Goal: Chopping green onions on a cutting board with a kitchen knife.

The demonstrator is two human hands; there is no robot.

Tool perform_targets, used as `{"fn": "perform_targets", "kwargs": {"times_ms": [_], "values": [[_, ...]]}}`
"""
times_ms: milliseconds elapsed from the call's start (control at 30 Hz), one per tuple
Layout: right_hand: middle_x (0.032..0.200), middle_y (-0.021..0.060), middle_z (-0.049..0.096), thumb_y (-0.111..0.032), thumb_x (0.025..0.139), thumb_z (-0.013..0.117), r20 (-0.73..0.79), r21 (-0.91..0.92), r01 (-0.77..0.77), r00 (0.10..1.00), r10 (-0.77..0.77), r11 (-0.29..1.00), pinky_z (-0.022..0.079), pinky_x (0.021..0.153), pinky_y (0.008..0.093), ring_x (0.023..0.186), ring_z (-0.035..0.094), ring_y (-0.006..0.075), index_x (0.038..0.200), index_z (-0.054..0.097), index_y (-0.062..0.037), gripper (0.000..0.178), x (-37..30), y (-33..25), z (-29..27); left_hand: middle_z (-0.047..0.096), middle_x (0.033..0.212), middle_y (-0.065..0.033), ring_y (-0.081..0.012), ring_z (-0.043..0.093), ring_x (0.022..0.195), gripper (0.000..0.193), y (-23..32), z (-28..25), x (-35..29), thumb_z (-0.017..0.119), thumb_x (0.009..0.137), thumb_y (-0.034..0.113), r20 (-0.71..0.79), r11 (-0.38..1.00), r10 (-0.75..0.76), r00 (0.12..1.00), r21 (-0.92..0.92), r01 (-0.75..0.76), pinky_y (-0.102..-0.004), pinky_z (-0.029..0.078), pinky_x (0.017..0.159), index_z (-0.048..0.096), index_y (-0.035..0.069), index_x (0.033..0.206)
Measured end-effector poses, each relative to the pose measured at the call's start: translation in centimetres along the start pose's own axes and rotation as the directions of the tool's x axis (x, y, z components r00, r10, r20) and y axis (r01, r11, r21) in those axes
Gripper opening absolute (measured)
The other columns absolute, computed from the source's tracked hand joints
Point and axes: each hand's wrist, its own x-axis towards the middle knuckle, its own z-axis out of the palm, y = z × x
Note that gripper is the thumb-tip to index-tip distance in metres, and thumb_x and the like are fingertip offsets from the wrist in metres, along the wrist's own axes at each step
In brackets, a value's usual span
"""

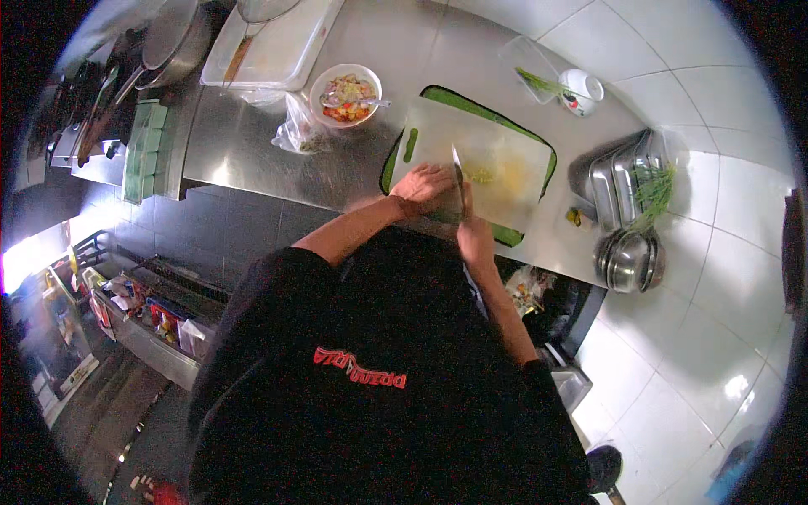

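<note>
A knife (457, 162) is in my right hand (475, 238), its blade upright over a white cutting board (446, 122) and its tip pointing away from me. Just left of the blade, my left hand (426, 183) rests low on the board with fingers pressed together; whatever lies under them is hidden. Chopped yellow-green bits (481, 176) are scattered right of the blade. Beneath the white board, a green board or mat (471, 105) shows around the edges.
On the steel counter, a white bowl (318, 84) of chopped food with a spoon stands beside a plastic bag (296, 126). Metal containers (602, 189), steel bowls (627, 261) and green sprigs (655, 192) line the right wall. A clear tray (526, 63) and a tipped white cup (582, 91) sit farther back.
</note>
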Motion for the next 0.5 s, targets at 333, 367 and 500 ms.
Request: {"fn": "perform_targets", "kwargs": {"times_ms": [333, 367, 500], "values": [[0.068, 0.0268, 0.06, -0.007, 0.087, 0.053, 0.279, 0.075, -0.182, 0.948, 0.154, 0.98, 0.045, 0.053, 0.0501, 0.059, 0.06, 0.0423, 0.152, 0.005, -0.019, 0.082, 1.3, -2.3, -1.9, 0.059, 0.124, -0.0103, -0.0307, 0.055, 0.114, 0.041, -0.1, -0.3, 0.2, 0.058, 0.079, 0.02, 0.091, 0.996, -0.074, 0.993, -0.052, 0.079, -0.0411, 0.042, 0.099, 0.059, 0.009, 0.119], [0.069, 0.0276, 0.06, -0.009, 0.088, 0.053, 0.212, 0.121, -0.145, 0.97, 0.117, 0.982, 0.045, 0.053, 0.0506, 0.059, 0.06, 0.0422, 0.152, 0.006, -0.0189, 0.08, 1.7, -2.8, -1.6, 0.059, 0.112, -0.0072, -0.0268, 0.056, 0.108, 0.036, -0.5, 0.3, 0.0, 0.06, 0.078, 0.023, -0.051, 1.0, -0.013, 0.999, -0.015, 0.013, -0.0393, 0.044, 0.096, 0.06, 0.01, 0.111], [0.07, 0.0262, 0.061, -0.007, 0.087, 0.054, 0.408, 0.087, -0.239, 0.894, 0.184, 0.967, 0.046, 0.056, 0.0523, 0.063, 0.061, 0.0437, 0.152, 0.004, -0.0166, 0.082, 2.7, -2.3, -3.3, 0.06, 0.103, -0.0038, -0.0232, 0.056, 0.104, 0.035, -0.3, -0.1, -0.6, 0.063, 0.075, 0.028, -0.04, 1.0, -0.017, 0.999, -0.005, 0.017, -0.038, 0.044, 0.092, 0.061, 0.011, 0.105]]}}
